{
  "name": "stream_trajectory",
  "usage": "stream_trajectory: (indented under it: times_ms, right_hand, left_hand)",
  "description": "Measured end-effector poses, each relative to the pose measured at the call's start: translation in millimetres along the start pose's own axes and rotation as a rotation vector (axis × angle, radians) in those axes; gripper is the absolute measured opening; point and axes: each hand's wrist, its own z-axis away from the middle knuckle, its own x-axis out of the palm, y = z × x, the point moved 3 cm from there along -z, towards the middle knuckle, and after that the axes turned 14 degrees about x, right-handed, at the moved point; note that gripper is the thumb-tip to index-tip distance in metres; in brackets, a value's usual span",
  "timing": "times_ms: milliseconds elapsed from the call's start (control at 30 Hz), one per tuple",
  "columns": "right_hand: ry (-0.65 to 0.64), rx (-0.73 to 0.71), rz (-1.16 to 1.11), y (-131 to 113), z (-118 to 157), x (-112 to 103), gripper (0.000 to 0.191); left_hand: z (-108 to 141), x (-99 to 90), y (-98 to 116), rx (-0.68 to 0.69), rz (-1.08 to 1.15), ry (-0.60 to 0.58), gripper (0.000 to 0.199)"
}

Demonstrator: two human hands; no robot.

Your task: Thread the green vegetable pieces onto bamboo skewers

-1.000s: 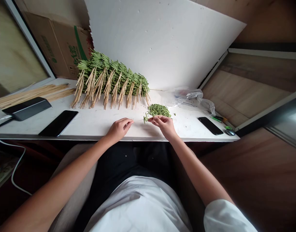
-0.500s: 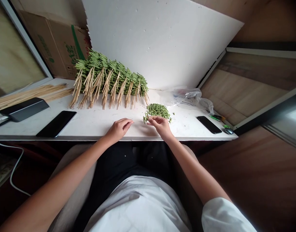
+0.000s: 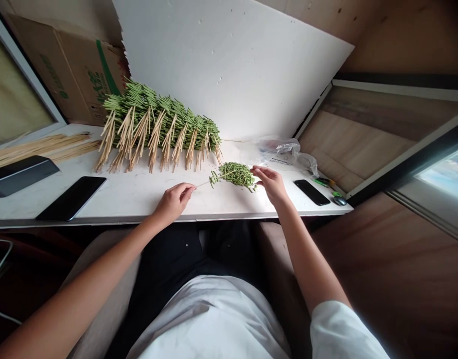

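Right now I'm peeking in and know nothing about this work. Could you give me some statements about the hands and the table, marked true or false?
1. The left hand holds a thin skewer with green pieces on it. True.
2. The right hand is beside the right side of the loose green pile. True.
3. The loose green pile sits in a bowl. False: it lies on the white tabletop.
4. The bare ends of the stacked skewers face away from the person. False: they face the person.
5. A cardboard box stands behind the left end of the stacked skewers. True.
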Motion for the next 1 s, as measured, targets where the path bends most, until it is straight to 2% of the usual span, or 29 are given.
stream_trajectory:
  times_ms: [100,233,400,533,733,867,1000]
  right_hand:
    - [0.077,0.002,0.060,4,-7,-15,0.042]
    - [0.117,-0.107,0.225,9,-10,-14,0.031]
    - [0.092,-0.263,0.564,11,-10,2,0.022]
    - [0.064,-0.376,0.812,12,-6,23,0.017]
    - [0.150,-0.388,1.138,14,-7,55,0.017]
    - [0.163,-0.388,1.237,12,-10,63,0.017]
    - [0.175,-0.390,1.162,11,-11,60,0.018]
  left_hand:
    - [1,0.3,-1,-0.015,0.003,-0.004,0.028]
    - [2,0.1,-2,-0.027,-0.006,-0.025,0.028]
    - [4,1.0,-5,-0.033,-0.020,-0.036,0.029]
    - [4,3.1,-4,-0.025,-0.038,-0.041,0.029]
    - [2,3.3,-1,-0.026,-0.042,-0.044,0.028]
    - [2,3.8,-1,-0.032,-0.035,-0.049,0.028]
    - [3,4.6,-2,-0.034,-0.036,-0.048,0.028]
